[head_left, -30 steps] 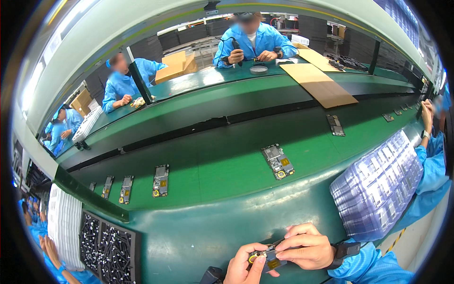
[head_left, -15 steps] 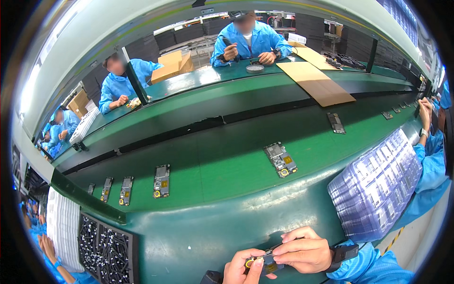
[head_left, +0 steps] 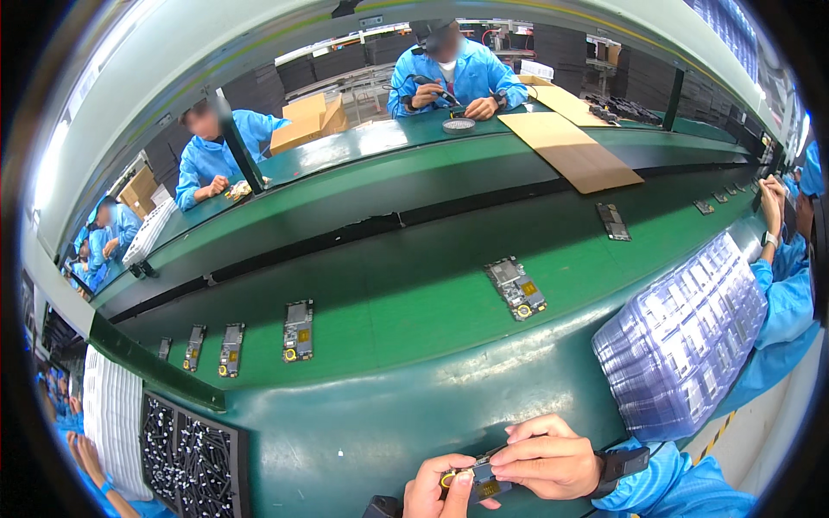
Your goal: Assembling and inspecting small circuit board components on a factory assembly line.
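One tray [head_left: 243, 470] of small parts sits on our bench [head_left: 302, 432]; along the near side our left hand [head_left: 427, 492] pinches the circuit board [head_left: 489, 489] by its yellow-ringed end, our right hand [head_left: 554, 463] with fingers closed on the other. We'd best grip edges lightly.

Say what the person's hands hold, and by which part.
A circuit board: the left hand grips its yellow-ringed end; the right hand is at its upper edge, the exact hold hidden.

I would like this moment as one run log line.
left hand: holds circuit board | right hand: touches it | nearby: black parts tray, clear plastic stack
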The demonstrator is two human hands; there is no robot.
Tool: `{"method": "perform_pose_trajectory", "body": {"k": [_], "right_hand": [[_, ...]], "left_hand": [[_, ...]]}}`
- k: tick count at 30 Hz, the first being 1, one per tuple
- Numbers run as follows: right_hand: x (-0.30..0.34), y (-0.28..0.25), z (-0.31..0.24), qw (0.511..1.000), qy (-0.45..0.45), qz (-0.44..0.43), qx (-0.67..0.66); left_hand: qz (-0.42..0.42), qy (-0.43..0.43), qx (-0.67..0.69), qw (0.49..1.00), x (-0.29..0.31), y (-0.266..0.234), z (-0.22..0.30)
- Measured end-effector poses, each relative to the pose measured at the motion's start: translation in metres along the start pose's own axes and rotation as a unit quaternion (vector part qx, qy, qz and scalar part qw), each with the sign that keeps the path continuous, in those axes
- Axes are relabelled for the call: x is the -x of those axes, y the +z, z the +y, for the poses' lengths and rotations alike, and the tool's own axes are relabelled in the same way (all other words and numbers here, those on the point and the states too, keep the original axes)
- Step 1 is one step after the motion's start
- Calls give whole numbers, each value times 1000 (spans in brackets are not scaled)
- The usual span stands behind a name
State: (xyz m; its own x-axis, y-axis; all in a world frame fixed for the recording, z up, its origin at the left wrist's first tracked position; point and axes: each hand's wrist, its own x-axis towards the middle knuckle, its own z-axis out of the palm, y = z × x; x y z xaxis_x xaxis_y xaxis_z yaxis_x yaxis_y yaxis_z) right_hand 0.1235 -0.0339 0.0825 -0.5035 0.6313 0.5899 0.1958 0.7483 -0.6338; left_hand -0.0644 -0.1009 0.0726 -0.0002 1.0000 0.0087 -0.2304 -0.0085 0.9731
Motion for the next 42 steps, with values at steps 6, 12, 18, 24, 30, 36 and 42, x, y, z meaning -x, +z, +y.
{"method": "perform_pose_trajectory", "body": {"k": [6, 12, 18, 24, 30, 36, 42], "right_hand": [[-3, 16, 1, 1000, 6, 16, 6], [-11, 34, 0, 1000, 20, 22, 0], [-15, 36, -5, 1000, 6, 14, 19], [-24, 37, -13, 995, 92, 37, 2], [-16, 52, 4, 980, 172, -54, -81], [-11, 55, 3, 975, 175, -93, -98], [-13, 53, 7, 982, 120, -112, -96]], "left_hand": [[-12, -13, 18, 1000, -1, -15, -6], [-31, -9, 31, 999, -2, -35, -6], [-3, 6, -10, 1000, 3, -38, -4], [-21, 124, -175, 976, 6, -46, -5], [-18, 105, -192, 976, -1, -61, -2], [-36, 52, -213, 975, 2, -71, -1], [-50, 60, -234, 969, -2, -69, 11]]}}
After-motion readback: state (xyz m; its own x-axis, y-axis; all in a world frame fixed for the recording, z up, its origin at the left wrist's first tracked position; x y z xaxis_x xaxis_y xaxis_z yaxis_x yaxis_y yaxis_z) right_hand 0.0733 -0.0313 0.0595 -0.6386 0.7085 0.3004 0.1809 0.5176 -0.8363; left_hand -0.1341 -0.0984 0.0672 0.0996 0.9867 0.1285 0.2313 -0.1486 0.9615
